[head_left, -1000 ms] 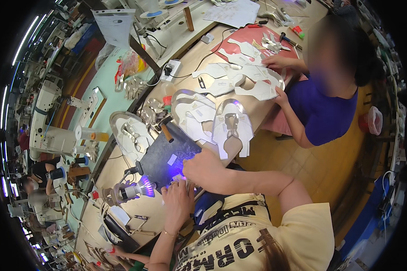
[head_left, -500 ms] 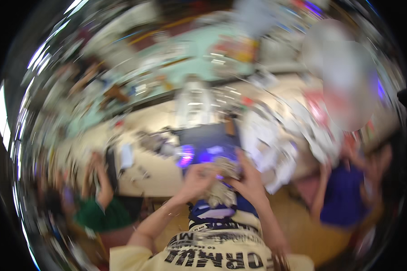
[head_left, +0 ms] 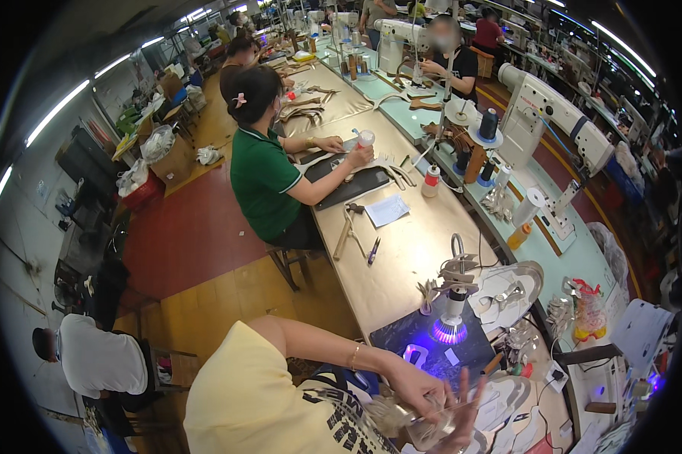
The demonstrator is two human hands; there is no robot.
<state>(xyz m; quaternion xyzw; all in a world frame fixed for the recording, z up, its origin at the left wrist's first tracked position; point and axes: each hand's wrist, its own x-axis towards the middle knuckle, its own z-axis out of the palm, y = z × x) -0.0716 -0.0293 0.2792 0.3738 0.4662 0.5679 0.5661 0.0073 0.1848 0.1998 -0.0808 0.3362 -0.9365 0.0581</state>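
Tan workbench [head_left: 401, 257], seemingly long workshop

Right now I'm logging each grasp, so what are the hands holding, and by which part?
Both hands, left hand and right hand, close on a pale translucent piece at the lower edge. The left fingers pinch its upper rim; the exact hold underneath is unclear.

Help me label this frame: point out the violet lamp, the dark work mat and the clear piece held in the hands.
violet lamp [head_left: 449, 330], head view, on its glowing base.
dark work mat [head_left: 401, 339], head view, on its bare left part.
clear piece [head_left: 424, 431], head view, on its middle, between the hands.
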